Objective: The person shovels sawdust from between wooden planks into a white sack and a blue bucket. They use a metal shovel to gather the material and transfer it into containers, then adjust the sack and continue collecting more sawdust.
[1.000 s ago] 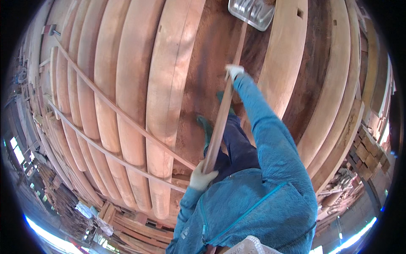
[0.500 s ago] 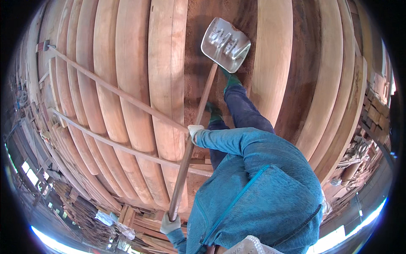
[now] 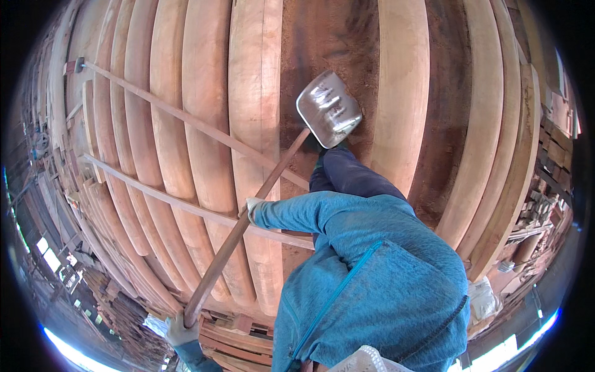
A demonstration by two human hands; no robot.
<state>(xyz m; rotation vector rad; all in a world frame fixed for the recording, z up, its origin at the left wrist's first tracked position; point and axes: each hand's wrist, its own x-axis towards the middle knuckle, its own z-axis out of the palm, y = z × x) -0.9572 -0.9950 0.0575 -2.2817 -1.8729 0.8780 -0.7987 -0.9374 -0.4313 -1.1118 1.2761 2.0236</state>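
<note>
A shovel point(image 3: 234, 239) with a wooden handle and a bright metal blade point(image 3: 330, 111) slants from lower left to upper centre. My left hand point(image 3: 181, 332), in a pale glove, is closed round the handle's far lower-left end. Partway up the shaft, my right hand point(image 3: 253, 208), also gloved, wraps the handle. The blade is held over a reddish-brown strip of loose dust point(image 3: 316, 43) between thick pale timbers; it looks blurred and bears nothing that I can make out. Just below it show my dark-trousered legs point(image 3: 362, 170).
Long rounded timbers point(image 3: 207, 93) lie side by side on the left, and more timbers point(image 3: 483, 124) on the right. A long thin pole point(image 3: 180, 115) with a small head and a narrow wooden strip point(image 3: 186, 206) lie across the left timbers. Stacked wood pieces point(image 3: 551, 161) stand far right.
The handle's end has swung left with my left hand. My right hand has also shifted left and slightly nearer, and the blade has come a little nearer to me.
</note>
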